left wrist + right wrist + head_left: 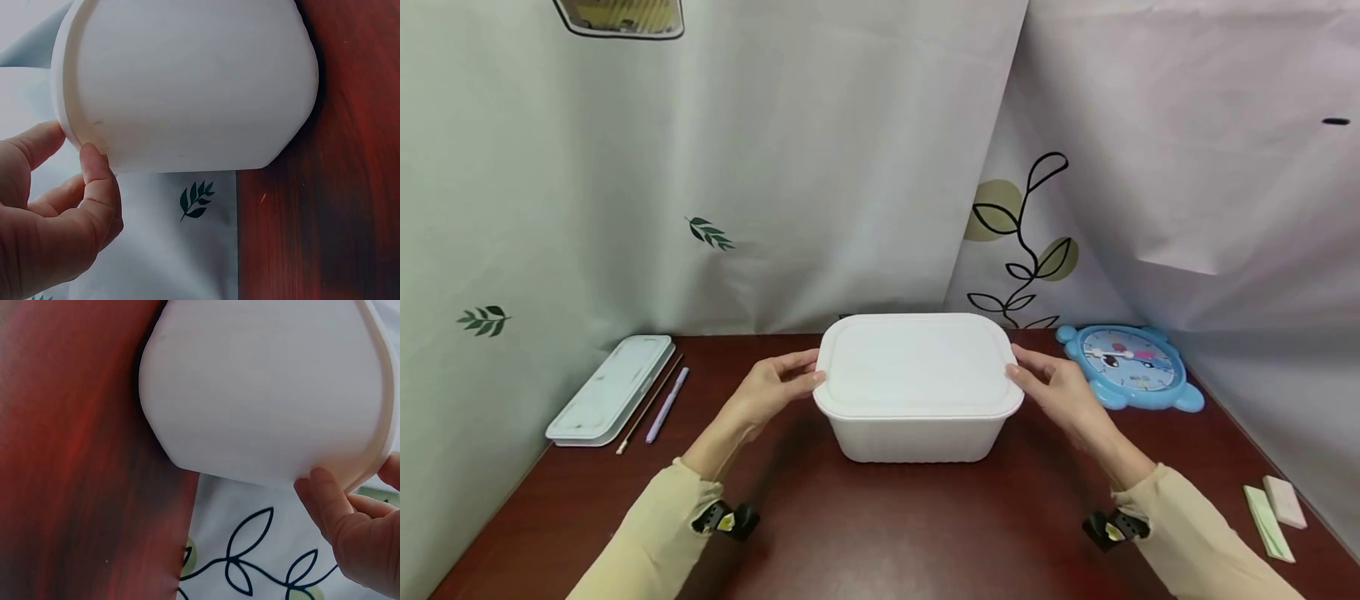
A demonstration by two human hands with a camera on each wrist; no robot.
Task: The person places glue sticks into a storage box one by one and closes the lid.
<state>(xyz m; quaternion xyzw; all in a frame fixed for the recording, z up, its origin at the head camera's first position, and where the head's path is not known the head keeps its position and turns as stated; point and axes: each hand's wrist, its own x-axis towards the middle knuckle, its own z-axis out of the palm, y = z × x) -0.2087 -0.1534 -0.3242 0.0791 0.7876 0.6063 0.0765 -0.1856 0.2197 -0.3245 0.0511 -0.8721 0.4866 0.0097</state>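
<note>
A white rectangular container [917, 440] with its white lid [916, 365] on stands in the middle of the dark wooden table [880, 533]. My left hand [805, 375] is at the lid's left edge and my right hand [1021, 368] is at its right edge. In the left wrist view the left hand [62, 200] has its thumb under the container's [187, 81] rim and a finger above it, pinching the edge. The right wrist view shows the same: the right hand [359, 531] pinches the rim of the container [262, 387] between thumb and finger.
A pale pencil case [612, 387], a thin stick [650, 404] and a purple pen [667, 404] lie at the left. A blue clock [1131, 367] lies at the back right. A pink block [1283, 502] and a green one [1267, 522] lie near the right edge. Printed curtains enclose the table.
</note>
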